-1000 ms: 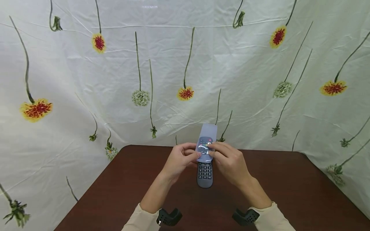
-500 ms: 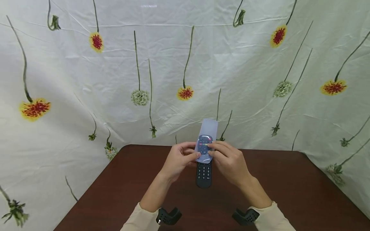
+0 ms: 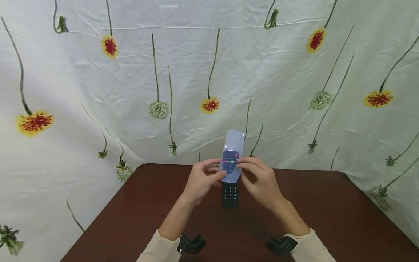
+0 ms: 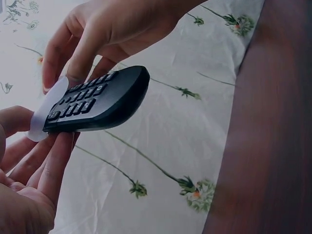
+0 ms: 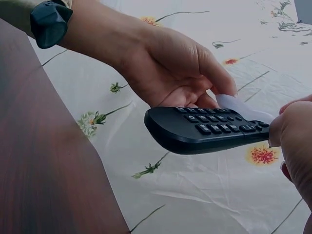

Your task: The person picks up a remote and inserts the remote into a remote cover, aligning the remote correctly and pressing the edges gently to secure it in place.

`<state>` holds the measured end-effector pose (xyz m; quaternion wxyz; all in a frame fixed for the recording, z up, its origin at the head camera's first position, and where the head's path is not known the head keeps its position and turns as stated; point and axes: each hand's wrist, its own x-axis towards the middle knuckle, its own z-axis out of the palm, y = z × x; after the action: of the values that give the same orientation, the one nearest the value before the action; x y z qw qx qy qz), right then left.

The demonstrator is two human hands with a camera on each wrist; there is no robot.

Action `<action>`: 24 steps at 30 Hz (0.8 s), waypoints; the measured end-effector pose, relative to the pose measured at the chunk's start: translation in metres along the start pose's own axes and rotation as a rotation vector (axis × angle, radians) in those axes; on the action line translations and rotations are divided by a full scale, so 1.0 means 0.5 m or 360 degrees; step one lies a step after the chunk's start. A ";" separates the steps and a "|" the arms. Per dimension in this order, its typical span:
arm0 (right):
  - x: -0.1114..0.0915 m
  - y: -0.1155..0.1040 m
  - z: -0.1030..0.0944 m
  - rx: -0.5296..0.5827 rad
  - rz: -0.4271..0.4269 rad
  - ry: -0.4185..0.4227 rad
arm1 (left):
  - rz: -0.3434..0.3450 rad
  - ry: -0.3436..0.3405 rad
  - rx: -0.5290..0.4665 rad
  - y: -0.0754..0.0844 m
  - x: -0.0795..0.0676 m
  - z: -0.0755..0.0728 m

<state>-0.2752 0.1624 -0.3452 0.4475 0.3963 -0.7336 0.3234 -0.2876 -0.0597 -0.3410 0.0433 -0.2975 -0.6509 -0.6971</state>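
A dark remote control (image 3: 230, 195) sits partway inside a translucent plastic sleeve (image 3: 234, 140), its number-key end sticking out at the bottom. My left hand (image 3: 202, 181) grips both from the left, thumb on the sleeve's front and fingers behind. In the left wrist view, this hand's fingers (image 4: 58, 168) lie under the remote. My right hand (image 3: 262, 181) pinches the sleeve's right edge near the coloured buttons, its thumb mostly hidden in the head view. The right wrist view shows the remote (image 5: 195, 129) side on, with the sleeve (image 5: 243, 108) over its far end.
A dark brown table (image 3: 147, 203) lies below the hands. Behind it hangs a white cloth (image 3: 190, 72) printed with flowers. Black wrist devices (image 3: 191, 245) sit at both cream sleeve cuffs (image 3: 163, 247).
The remote and sleeve have risen slightly and tilted, showing more of the sleeve's front. My right fingertips have shifted up a little along its edge, the thumb slipping out of sight.
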 end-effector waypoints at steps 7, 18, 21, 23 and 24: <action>0.000 -0.011 0.007 0.0136 0.0141 0.0052 | 0.0012 0.0024 0.0028 0.005 -0.001 0.005; 0.003 -0.033 0.011 0.0447 0.0893 0.0025 | 0.0022 0.0079 0.0059 0.003 -0.005 0.006; 0.008 -0.040 0.009 0.0604 0.1203 -0.0159 | 0.0033 0.0078 0.0072 0.003 -0.004 0.008; 0.010 -0.042 0.008 0.0725 0.1310 -0.0204 | 0.0042 0.0087 0.0074 0.004 -0.004 0.010; 0.010 -0.041 0.008 0.0780 0.1333 -0.0202 | 0.0048 0.0096 0.0077 0.004 -0.004 0.012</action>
<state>-0.2601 0.1478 -0.3397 0.1270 0.1795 -0.7581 0.6140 -0.2828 -0.0552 -0.3402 0.0806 -0.2849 -0.6615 -0.6890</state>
